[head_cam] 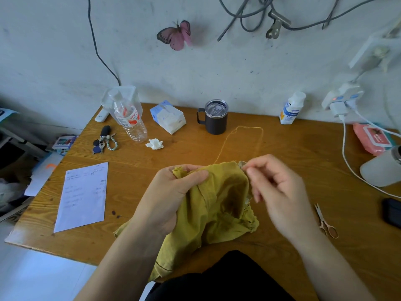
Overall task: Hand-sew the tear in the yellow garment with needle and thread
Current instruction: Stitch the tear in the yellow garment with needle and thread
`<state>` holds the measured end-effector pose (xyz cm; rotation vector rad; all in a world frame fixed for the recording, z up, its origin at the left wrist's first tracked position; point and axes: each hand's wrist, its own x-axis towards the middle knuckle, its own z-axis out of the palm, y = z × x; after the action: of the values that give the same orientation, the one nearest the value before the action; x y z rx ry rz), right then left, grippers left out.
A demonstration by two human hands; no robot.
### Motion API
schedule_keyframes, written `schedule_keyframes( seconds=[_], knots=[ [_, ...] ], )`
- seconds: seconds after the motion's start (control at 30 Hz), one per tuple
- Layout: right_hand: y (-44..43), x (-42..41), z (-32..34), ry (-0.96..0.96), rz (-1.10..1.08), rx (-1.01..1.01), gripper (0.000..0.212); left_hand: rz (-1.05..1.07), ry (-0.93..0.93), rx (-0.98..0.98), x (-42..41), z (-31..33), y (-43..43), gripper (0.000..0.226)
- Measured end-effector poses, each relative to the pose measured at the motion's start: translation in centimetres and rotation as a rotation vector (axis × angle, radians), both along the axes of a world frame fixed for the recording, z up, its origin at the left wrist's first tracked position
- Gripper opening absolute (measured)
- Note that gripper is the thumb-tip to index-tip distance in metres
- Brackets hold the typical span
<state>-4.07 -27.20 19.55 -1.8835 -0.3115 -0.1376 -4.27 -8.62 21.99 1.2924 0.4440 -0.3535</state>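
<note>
Grip: our right hand (280, 192) pinched thumb and forefinger together at the upper edge of the yellow garment (219, 209). The fingertips (249, 170) were closed narrow on something too fine to make out. We judged it to be the needle, but could not tell it from the thread.
Support: just left of that pinch, our left hand (171, 192) gripped a bunched fold of the cloth with the thumb pressed on top. We judged this kept the edge taut and raised for the stitch.
Garment: it hung from both hands, its lower part draped over the near edge of the table (303, 148) toward our lap. The tear itself was lost among the folds between the hands.
Thread: a yellow thread (245, 128) rose from the cloth beside the pinch, looped away over the table and came back down to the right fingers. It was slack, so a pull-through seemed due.
Scissors: the scissors (325, 222) lay flat to the right of the pinch and nearer us, apart from the hand and handy for cutting later.
Beyond: a dark mug (214, 118) stood past the far bend of the loop, well apart, and a paper sheet (84, 196) lay left of the holding hand.
</note>
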Motion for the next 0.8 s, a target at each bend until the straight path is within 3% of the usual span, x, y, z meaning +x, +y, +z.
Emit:
schedule_keyframes(
  seconds=[0.17,0.8],
  knots=[
    [2.0,-0.6,0.7,-0.162,0.083,-0.252,0.015,-0.037,-0.002,0.01,-0.3,0.3,-0.3,0.021],
    [1.9,-0.6,1.4,-0.142,0.065,-0.399,0.008,-0.058,-0.042,0.089,-0.3,0.5,-0.8,0.016]
  ],
)
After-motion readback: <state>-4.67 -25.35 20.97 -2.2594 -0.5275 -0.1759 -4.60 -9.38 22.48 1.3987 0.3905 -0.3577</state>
